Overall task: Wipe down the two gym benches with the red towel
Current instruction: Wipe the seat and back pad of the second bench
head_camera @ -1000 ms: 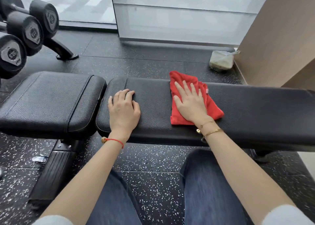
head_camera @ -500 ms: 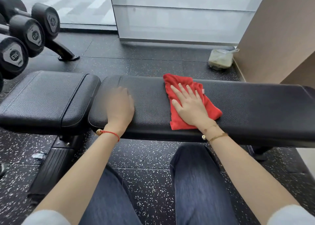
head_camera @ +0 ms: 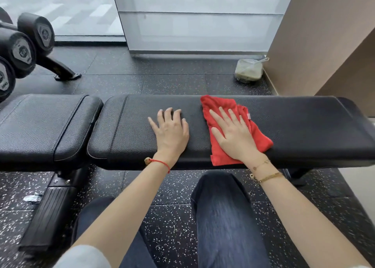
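Pressing flat with spread fingers, the right hand (head_camera: 235,135) lies palm-down on the red towel (head_camera: 257,134), holding it against the long bench pad (head_camera: 304,129) without gripping it. The towel is a crumpled, nubby terry cloth, roughly rectangular, reaching from the pad's far edge to its near edge, where one corner hangs over slightly. A small pale tag shows at its right side. The left hand (head_camera: 170,132) rests open and palm-down on bare pad just beside the towel, fingers slightly curled, grasping nothing. A red string bracelet (head_camera: 160,162) circles the left wrist; thin gold chains (head_camera: 265,176) circle the right.

Both pads are black, pebbled leather-like upholstery with rounded corners and stitched seams. The shorter seat pad (head_camera: 46,123) lies just left of the long pad's left end, a narrow gap between them. Below, a black ribbed frame foot (head_camera: 46,215) rests on dark rubber flooring (head_camera: 172,223) flecked with white. Black dumbbells (head_camera: 22,48) sit on a rack at the far left. Frosted glass panels (head_camera: 198,24) stand behind, a tan wall (head_camera: 324,34) at right, with a clear plastic bag (head_camera: 249,71) at its foot.
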